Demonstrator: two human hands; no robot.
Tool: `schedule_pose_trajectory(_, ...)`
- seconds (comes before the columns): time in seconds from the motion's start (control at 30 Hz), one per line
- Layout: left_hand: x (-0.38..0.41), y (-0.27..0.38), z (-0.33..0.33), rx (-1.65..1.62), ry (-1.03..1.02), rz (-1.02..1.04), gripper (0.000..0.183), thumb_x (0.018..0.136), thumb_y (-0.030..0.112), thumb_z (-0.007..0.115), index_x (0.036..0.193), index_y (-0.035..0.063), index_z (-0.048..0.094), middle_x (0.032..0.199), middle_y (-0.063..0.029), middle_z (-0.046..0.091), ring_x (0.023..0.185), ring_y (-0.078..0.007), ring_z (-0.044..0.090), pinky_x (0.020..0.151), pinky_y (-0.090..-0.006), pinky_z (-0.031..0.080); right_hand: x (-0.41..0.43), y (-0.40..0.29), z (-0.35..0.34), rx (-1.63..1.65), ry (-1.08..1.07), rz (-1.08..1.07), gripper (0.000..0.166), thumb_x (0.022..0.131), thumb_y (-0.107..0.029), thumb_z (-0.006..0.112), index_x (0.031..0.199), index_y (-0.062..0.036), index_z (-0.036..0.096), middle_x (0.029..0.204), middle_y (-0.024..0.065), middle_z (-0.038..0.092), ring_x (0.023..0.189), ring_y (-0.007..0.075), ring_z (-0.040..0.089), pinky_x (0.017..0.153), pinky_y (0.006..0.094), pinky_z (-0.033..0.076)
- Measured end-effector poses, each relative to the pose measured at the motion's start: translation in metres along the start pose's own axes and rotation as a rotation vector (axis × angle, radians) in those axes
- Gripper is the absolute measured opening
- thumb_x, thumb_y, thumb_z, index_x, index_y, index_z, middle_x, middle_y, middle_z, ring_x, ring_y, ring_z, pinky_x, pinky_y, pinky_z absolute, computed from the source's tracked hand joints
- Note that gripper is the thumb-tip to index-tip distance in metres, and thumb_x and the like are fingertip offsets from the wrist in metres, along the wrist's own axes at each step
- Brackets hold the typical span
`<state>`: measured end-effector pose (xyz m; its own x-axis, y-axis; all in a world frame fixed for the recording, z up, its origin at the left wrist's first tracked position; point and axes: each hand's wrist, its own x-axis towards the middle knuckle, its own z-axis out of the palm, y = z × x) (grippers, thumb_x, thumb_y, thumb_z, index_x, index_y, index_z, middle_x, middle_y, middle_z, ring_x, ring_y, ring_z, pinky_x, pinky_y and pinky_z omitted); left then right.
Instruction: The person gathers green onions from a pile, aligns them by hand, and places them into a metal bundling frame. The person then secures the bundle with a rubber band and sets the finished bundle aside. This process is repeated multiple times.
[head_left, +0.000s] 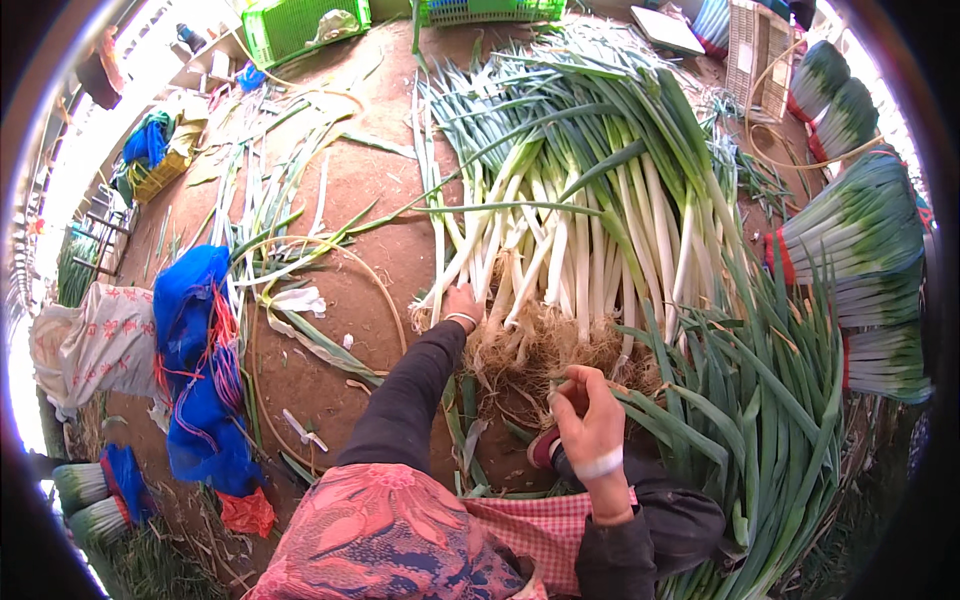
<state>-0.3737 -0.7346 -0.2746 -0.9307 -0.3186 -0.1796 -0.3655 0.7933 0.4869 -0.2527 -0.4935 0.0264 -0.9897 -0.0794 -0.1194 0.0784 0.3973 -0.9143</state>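
A large pile of green onions (585, 247) lies on the dirt floor before me, white stalks and rooty ends towards me. My left hand (462, 304) reaches to the pile's left edge, its fingers among the lower stalks; whether they are closed round one is hidden. Close to the roots (525, 337), my right hand (589, 420) is raised with fingers bent and thumb near the fingertips; whether something small is between them cannot be told. Another heap of onions with long green leaves (757, 420) lies to the right.
Bundles of onions tied with red bands (855, 225) line the right side. Blue netting (199, 360) and a white woven sack (112, 345) lie at the left. A thin hose (382, 281) curves over the floor among loose leaves. Green crates (300, 30) stand at the back.
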Motion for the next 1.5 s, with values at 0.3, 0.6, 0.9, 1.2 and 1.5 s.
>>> schedule_pose_trajectory(0.3,0.009,-0.068,-0.004,-0.101,0.178,-0.191,0.029,0.078,0.025,0.063,0.099,0.0083,0.054,0.081,-0.0234,0.064,0.082,-0.0439,0.061,0.073,-0.051,0.048,0.003,-0.02,0.001,0.178,-0.159,0.137,0.028,0.08,-0.003,0.067,0.106,0.0014,0.058,0.078,0.007,0.061,0.066,0.0124,0.058,0.059,0.024,0.046)
schedule_pose_trajectory(0.6,0.021,-0.065,-0.14,-1.093,-0.053,-0.397,0.028,0.096,0.034,0.048,0.108,0.0112,0.059,0.064,0.0028,0.049,0.043,-0.0067,0.042,0.039,-0.0239,0.036,0.004,-0.026,0.003,0.14,-0.179,0.126,0.026,0.079,-0.001,0.066,0.104,0.0023,0.059,0.08,0.0066,0.061,0.07,0.0119,0.058,0.064,0.0237,0.047)
schedule_pose_trajectory(0.9,0.044,-0.065,-0.207,-1.325,0.084,-0.424,0.026,0.097,0.031,0.049,0.113,0.0127,0.059,0.072,-0.0017,0.053,0.049,-0.0096,0.045,0.043,-0.0231,0.042,0.0,-0.026,0.008,0.077,-0.192,0.081,0.026,0.079,-0.002,0.066,0.103,0.0026,0.058,0.077,0.0071,0.06,0.067,0.0125,0.056,0.062,0.0251,0.046)
schedule_pose_trajectory(1.2,-0.015,0.039,-0.126,-1.21,-0.524,-0.347,0.036,0.085,0.006,0.062,0.116,0.0051,0.043,0.093,-0.0124,0.06,0.071,-0.0229,0.065,0.062,-0.0356,0.058,0.011,0.028,0.032,0.073,-0.056,0.133,0.048,0.086,-0.033,0.066,0.114,0.0031,0.052,0.091,0.0107,0.059,0.079,0.0188,0.057,0.074,0.0317,0.048)
schedule_pose_trajectory(1.5,-0.032,0.078,-0.058,-0.64,-0.483,0.175,0.044,0.092,0.044,0.052,0.112,0.0045,0.056,0.106,-0.0186,0.062,0.103,-0.0287,0.06,0.086,-0.04,0.05,0.034,0.02,0.011,0.896,-0.221,0.581,0.031,0.098,-0.026,0.049,0.118,-0.003,0.044,0.063,0.0008,0.044,0.046,0.007,0.037,0.042,0.0232,0.035)
